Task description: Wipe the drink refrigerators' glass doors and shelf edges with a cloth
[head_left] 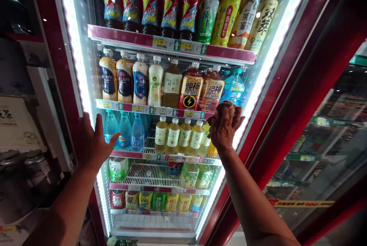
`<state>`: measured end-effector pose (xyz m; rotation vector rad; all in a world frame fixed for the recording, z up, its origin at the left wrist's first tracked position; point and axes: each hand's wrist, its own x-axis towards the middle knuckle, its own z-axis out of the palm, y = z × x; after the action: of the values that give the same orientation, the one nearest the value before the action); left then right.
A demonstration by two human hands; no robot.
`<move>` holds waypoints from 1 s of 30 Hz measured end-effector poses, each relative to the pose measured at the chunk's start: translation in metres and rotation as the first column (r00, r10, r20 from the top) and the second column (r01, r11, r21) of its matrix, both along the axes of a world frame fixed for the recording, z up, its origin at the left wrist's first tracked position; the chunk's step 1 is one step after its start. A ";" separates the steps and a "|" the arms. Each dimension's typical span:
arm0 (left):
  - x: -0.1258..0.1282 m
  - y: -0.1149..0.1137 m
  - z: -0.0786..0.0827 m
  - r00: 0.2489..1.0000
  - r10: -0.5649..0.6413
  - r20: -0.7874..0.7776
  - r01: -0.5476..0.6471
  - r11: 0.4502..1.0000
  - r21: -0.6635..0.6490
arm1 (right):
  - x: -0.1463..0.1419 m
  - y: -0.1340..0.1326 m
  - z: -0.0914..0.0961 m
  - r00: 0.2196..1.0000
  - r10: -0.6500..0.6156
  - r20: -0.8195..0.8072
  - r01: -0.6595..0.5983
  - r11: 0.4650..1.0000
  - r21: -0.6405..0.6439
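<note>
Dim shop space surrounds a tall drinks cooler, with a neighbouring display case on the right and metal cans low on the left. Framed in dark red, the cooler narrows toward the bottom of the view, and bright light strips run down both its sides. Across its front lies what looks like a glass pane, carrying faint reflections, with shelves of bottles behind it. Both arms reach up from the lower corners, one toward each side of that front. Nearer the left edge, the left hand is spread and holds nothing, its thumb pointing inward toward the blue bottles; whether its fingers touch the frame cannot be told. Over at the right edge, the right hand is bent around a bunched cloth, which shows above the knuckles, just below a large blue bottle. Crumpled as it is, the cloth has no clear long axis; it lies at the fingertips, seemingly against the pane, far from the left hand. Close on its right, the light strip and red frame bound it, while the wide stretch of glass extends leftward and downward, no object visible in front of it between the hands
</note>
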<state>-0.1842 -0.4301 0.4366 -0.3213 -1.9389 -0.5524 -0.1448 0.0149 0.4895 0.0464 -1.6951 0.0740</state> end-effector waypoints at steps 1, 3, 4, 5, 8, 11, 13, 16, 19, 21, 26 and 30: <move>-0.002 -0.001 0.000 1.000 -0.013 -0.013 0.013 1.000 -0.018 | -0.001 -0.001 0.004 0.999 0.016 -0.030 -0.017 1.000 -0.017; -0.005 -0.003 -0.001 0.999 -0.027 -0.020 0.027 0.999 -0.035 | -0.003 -0.007 0.008 0.998 0.038 -0.053 -0.039 0.999 -0.020; -0.006 -0.004 -0.001 0.999 -0.028 -0.016 0.028 0.999 -0.038 | -0.004 -0.010 0.008 0.999 0.039 -0.036 -0.039 0.999 -0.001; -0.007 -0.004 -0.001 1.000 -0.030 -0.007 0.030 0.999 -0.041 | -0.003 -0.014 0.007 0.999 0.036 -0.013 -0.035 0.999 0.032; -0.009 -0.006 0.000 0.999 -0.049 0.012 0.049 0.998 -0.049 | -0.001 -0.018 -0.001 0.999 0.004 0.040 -0.009 0.992 0.127; -0.011 -0.008 -0.001 0.998 -0.061 -0.010 0.061 0.996 -0.066 | -0.002 -0.022 -0.002 0.999 -0.047 0.003 0.047 0.997 0.061; -0.012 -0.009 -0.002 0.997 -0.065 -0.032 0.062 0.995 -0.074 | -0.006 -0.032 0.001 0.997 -0.045 -0.070 0.045 0.999 -0.001; -0.013 -0.009 -0.003 0.997 -0.064 -0.043 0.061 0.996 -0.067 | -0.009 -0.053 0.001 0.991 0.024 -0.131 -0.020 0.999 0.036; -0.012 -0.009 -0.003 0.998 -0.057 -0.030 0.055 0.996 -0.063 | -0.008 -0.064 -0.004 0.994 0.059 -0.093 -0.047 0.990 0.133; -0.011 -0.009 -0.003 0.999 -0.050 -0.019 0.048 0.997 -0.065 | -0.007 -0.064 -0.004 0.996 0.052 -0.076 -0.039 0.986 0.163; -0.009 -0.010 -0.004 0.999 -0.034 -0.007 0.033 0.996 -0.083 | -0.016 -0.075 0.009 0.991 0.023 -0.130 -0.015 0.998 0.067; -0.009 -0.011 -0.005 0.999 -0.043 -0.010 0.042 0.995 -0.088 | -0.017 -0.094 0.003 0.996 0.075 -0.048 -0.068 0.988 0.139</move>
<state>-0.1935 -0.4413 0.4320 -0.4222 -1.9519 -0.4925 -0.1619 -0.0791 0.4926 0.2104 -1.6437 0.0093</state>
